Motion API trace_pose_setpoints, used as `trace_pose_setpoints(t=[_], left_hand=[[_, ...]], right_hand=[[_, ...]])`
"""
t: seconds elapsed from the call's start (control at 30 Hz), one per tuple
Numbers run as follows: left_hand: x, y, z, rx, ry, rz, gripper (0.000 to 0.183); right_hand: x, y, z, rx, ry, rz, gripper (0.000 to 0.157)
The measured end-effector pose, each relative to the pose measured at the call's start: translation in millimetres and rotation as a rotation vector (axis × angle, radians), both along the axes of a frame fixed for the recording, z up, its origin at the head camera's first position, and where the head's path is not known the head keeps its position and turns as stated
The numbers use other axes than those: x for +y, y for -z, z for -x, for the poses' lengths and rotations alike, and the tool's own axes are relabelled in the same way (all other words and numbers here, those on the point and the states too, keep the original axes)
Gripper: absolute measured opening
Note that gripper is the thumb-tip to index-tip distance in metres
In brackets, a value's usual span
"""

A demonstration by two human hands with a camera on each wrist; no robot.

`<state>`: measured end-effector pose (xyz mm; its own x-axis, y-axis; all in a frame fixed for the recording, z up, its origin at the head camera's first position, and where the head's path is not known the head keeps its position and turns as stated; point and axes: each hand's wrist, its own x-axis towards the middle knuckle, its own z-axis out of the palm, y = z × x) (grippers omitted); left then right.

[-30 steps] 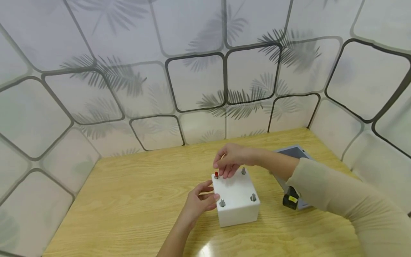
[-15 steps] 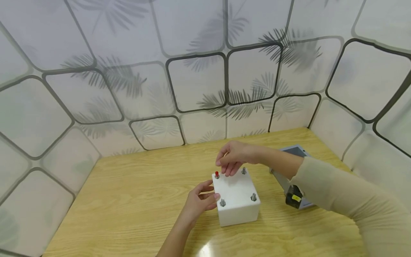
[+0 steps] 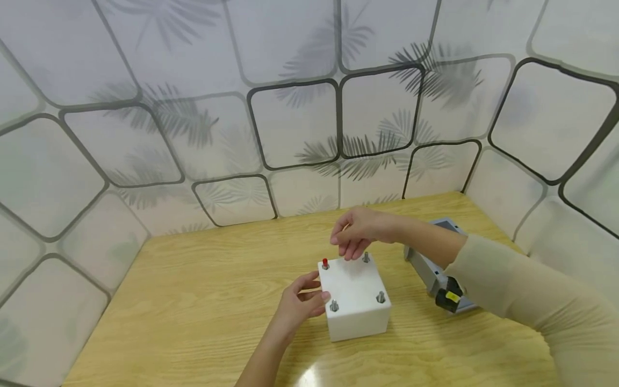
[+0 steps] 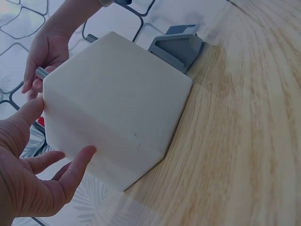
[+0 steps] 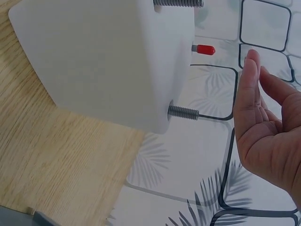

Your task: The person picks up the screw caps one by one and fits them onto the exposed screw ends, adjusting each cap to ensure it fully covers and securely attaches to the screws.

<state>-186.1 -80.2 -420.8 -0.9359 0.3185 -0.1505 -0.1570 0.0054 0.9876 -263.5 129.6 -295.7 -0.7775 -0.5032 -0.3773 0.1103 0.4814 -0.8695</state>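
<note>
A white block [image 3: 355,285] stands on the wooden table with metal threaded studs sticking up near its top corners. A red cap [image 5: 206,50] covers the far-left stud; the near-left stud [image 3: 334,305] is bare. At the block's left side, my left hand [image 3: 300,301] grips it, thumb at the top edge and fingertips against the side face. My right hand [image 3: 360,228] hovers over the block's far edge, between the two far studs. Nothing shows between its fingers, and in the right wrist view they look fairly straight, apart from the red cap.
To the right, partly behind my right forearm, is a blue-grey box-like object [image 3: 425,271]. A black item with a yellow label [image 3: 448,295] sits at its near end. Patterned fabric [image 3: 304,123] walls the table [image 3: 208,301] at the back and sides.
My right hand has risen and drifted right, away from the red cap. More of the grey object shows beside the forearm. My left hand and the block stay in place.
</note>
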Motion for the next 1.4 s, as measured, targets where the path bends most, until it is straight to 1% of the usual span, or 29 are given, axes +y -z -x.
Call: trace_pose_setpoints(t=[0.27,0.43,0.7,0.97,1.23,1.4], left_hand=[[-1,1.2,-0.7,0.001,-0.002,-0.004,0.066],[-1,1.1,-1.2,0.004,0.001,-0.003,0.067],[-1,1.6,-1.2,0.008,-0.001,-0.002,0.066],[-1,1.5,-1.2,0.012,-0.001,-0.013,0.066],[-2,0.6,-0.6,-0.002,0.002,-0.007,0.066],[-3,0.4,0.3,0.004,0.006,-0.004,0.066]], right_hand=[[4,2.6,1.7,-0.011,0.011,0.015,0.020],[8,3.3,1.7,-0.001,0.019,0.007,0.021],[16,4.1,4.1,0.007,0.057,0.001,0.022],[26,6.7,7.2,0.010,0.061,0.008,0.023],[31,5.2,6.7,0.004,0.073,0.014,0.028],[33,5.0,6.9,0.000,0.083,0.015,0.023]])
